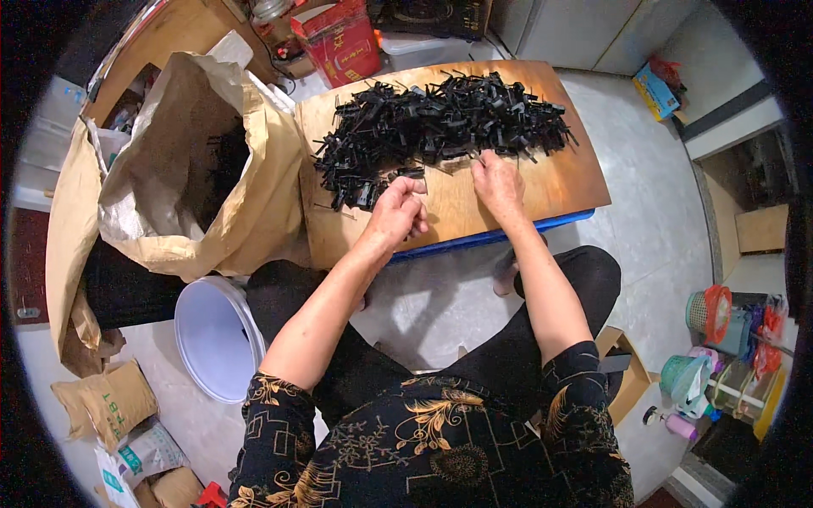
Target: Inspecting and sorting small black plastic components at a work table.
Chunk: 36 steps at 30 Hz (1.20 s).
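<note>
A heap of small black plastic parts [440, 114], many with thin prongs sticking out, spreads across a wooden board [559, 182]. At the heap's near left edge is my left hand [396, 212], its fingers curled in; whatever it holds is too small or hidden to make out. Farther right, my right hand [500, 184] pinches at the heap's near edge, thumb and forefinger together. Dark bits lie right by those fingertips, and I cannot tell which of them is gripped. The two hands are apart from each other.
Left of the board stands a large open brown paper sack [267, 169] with black parts inside. A white bucket [212, 339] is on the floor by my left leg. A blue edge [542, 224] shows under the board. Beyond it is a red box [339, 46]; baskets [686, 381] stand far right.
</note>
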Each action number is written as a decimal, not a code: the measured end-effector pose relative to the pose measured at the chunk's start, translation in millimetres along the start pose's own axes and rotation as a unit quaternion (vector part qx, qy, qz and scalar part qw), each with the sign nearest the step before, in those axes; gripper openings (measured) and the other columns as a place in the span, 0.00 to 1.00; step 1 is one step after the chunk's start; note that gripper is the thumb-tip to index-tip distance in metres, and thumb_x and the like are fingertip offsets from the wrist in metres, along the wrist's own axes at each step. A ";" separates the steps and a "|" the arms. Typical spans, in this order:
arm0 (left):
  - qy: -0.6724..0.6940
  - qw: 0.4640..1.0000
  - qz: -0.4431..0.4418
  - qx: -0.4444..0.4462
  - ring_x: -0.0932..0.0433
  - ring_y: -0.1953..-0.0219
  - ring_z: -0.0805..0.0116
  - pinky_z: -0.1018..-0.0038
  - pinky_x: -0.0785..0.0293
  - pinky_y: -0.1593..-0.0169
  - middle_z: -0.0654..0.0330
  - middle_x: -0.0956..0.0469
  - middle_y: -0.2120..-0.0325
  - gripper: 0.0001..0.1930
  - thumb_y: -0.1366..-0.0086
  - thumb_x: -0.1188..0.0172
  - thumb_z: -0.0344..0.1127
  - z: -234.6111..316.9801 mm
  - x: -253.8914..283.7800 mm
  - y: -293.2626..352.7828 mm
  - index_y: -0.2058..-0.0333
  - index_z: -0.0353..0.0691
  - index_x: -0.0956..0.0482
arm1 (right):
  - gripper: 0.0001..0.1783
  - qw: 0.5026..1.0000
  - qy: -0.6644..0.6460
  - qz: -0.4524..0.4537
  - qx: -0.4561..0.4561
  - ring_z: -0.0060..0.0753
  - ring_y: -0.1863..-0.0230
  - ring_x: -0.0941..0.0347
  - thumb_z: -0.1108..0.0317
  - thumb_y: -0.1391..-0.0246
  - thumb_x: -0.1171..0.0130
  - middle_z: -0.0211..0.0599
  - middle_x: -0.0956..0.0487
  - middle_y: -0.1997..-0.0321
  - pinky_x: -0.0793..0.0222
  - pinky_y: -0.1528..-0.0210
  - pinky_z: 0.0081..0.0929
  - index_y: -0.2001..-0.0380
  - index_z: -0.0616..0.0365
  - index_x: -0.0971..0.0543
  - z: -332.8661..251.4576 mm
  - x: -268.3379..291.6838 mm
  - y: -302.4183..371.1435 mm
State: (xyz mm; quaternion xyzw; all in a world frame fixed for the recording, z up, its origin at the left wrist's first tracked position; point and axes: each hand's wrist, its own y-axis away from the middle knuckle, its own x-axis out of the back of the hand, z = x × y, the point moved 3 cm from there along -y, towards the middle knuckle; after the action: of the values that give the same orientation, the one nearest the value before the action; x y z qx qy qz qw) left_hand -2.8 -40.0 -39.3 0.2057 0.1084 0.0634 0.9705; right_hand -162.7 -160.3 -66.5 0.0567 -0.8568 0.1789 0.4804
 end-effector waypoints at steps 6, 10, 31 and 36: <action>-0.352 0.873 0.155 -0.300 0.27 0.71 0.61 0.70 0.29 0.65 0.54 0.29 0.72 0.20 0.44 0.54 0.27 10.7 -4.9 1.9 0.50 0.37 0.38 | 0.11 0.928 -0.337 -0.114 -0.111 0.24 0.87 0.37 0.61 0.49 0.46 0.27 0.32 0.88 0.41 0.84 0.22 0.79 0.55 0.29 5.6 14.6 3.4; -0.403 0.848 0.160 -0.306 0.27 0.63 0.56 0.67 0.29 0.60 0.51 0.33 0.59 0.34 0.50 0.43 0.27 25.3 -26.2 11.1 0.44 0.40 0.46 | 0.13 0.750 -0.552 -0.250 -0.266 0.11 0.91 0.51 0.60 0.47 0.46 0.17 0.40 0.90 0.55 0.89 0.12 0.80 0.50 0.33 -24.5 30.4 33.9; -0.418 0.822 0.121 -0.366 0.23 0.75 0.63 0.70 0.27 0.70 0.53 0.27 0.61 0.33 0.54 0.38 0.26 37.4 -11.7 20.6 0.47 0.44 0.40 | 0.13 0.527 -0.686 -0.389 -0.316 0.13 0.91 0.51 0.62 0.43 0.52 0.18 0.44 0.91 0.54 0.88 0.16 0.81 0.51 0.34 -62.8 26.6 64.1; -0.476 0.774 0.058 -0.413 0.25 0.62 0.51 0.66 0.26 0.64 0.51 0.27 0.59 0.25 0.50 0.40 0.27 36.3 -10.5 27.2 0.52 0.42 0.34 | 0.12 0.524 -0.685 -0.399 -0.312 0.13 0.91 0.51 0.63 0.43 0.52 0.18 0.44 0.91 0.54 0.88 0.15 0.80 0.52 0.33 -63.2 22.4 67.6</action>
State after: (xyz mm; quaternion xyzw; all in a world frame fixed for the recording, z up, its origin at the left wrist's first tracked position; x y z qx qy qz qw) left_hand -6.6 -31.1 6.2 -0.2051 -0.4162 0.0520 0.8843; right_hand -142.0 -73.1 -34.7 0.3440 -0.8112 -0.4038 -0.2460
